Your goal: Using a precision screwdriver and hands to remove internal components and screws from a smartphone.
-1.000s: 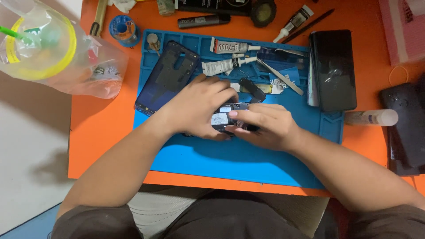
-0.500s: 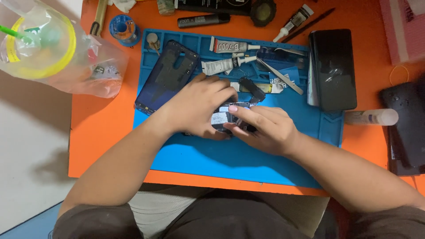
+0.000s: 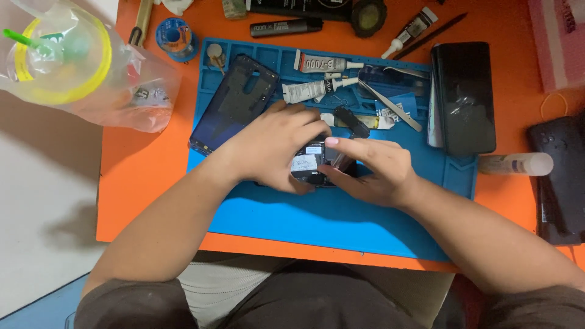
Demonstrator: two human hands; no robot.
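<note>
We see our forearms come up from the bottom edge over a blue mat (image 3: 341,219) that lies on an orange table (image 3: 137,183). Both hands meet near the mat's middle on a small dark phone part (image 3: 312,163) with a white label on it. Our left hand (image 3: 274,146) lies over the part's left side, fingers curled down around it and the thumb under its lower edge, so it has hold of the part. Our right hand (image 3: 372,167) closes on the part's right end, index finger stretched out flat along the top with the nail pointing left, the other fingers bent in beneath; how far those lower fingers grip we cannot tell, for the hand hides them.

Just past the left hand a dark phone frame (image 3: 234,103) lies tilted on the mat. Beyond the hands lie two glue tubes (image 3: 323,76), tweezers (image 3: 390,103) and a small black strip (image 3: 351,122). At the mat's right edge rests a black phone (image 3: 463,97), screen up. On the bare table to the right lie a clear bottle (image 3: 517,163) on its side and another dark phone (image 3: 560,176). At the far left, a plastic bag (image 3: 85,67) holds a cup with a yellow rim and a green straw. Along the far edge lie a blue spool (image 3: 175,38) and a black pen-like tool (image 3: 285,26)
</note>
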